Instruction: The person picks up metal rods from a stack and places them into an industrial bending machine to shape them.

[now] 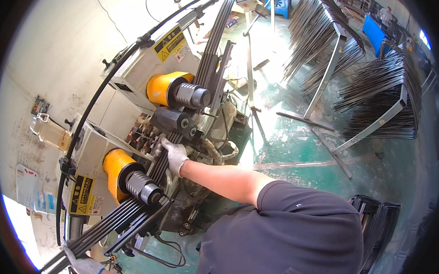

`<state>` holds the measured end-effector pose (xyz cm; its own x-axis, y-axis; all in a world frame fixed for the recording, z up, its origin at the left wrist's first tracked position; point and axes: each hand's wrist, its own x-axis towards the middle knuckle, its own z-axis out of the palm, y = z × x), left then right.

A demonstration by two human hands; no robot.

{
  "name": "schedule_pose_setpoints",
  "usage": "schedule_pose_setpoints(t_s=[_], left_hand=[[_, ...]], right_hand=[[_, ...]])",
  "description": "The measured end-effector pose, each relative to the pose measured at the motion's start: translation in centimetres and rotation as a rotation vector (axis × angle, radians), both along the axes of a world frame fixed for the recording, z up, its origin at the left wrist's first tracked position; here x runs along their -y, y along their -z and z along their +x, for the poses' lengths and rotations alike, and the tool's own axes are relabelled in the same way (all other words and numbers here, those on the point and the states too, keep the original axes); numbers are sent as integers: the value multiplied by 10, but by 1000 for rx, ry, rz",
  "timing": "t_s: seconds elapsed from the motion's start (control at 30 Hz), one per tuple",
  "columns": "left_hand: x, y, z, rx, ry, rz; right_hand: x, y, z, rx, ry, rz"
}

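Note:
A bundle of several long dark metal rods (104, 229) runs from the lower left up through a machine. Near the bundle's lower end my left hand (85, 266), in a pale work glove, is closed around it, with some fingers hidden beneath. My right hand (175, 157), gloved too, reaches between the machine's two heads and is closed on the rods there; the rods partly hide its fingertips. Ribbed steel rollers (143, 187) with a yellow housing (118, 175) press close to the bundle near my left hand. A second ribbed roller (191, 95) and a dark steel block (173, 120) lie beyond my right hand.
A black hose (98, 88) arcs along the machine's wall side. To the right, metal racks (329, 73) carry many thin dark bent rods. More dark frames (379, 223) stand at the lower right. A blue panel (374, 32) and a distant person (385, 16) show at the far right.

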<state>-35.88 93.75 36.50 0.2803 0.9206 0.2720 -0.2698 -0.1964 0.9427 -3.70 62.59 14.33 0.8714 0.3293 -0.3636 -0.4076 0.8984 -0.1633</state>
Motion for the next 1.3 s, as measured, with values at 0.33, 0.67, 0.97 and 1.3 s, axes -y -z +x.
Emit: schedule_pose_setpoints(t_s=[0.33,0.67,0.97,1.3], left_hand=[[101,-68,93,-178,117,300],[138,-101,188,-481,474,768],[135,-92,197,-269,570,562],[150,-95,197,-277,557,518]], right_hand=[[6,-5,-4,42,-53,-42],[9,3,2,96,-92,-105],[7,6,-2,176,-37,-58],[8,8,1,126,-72,-100]])
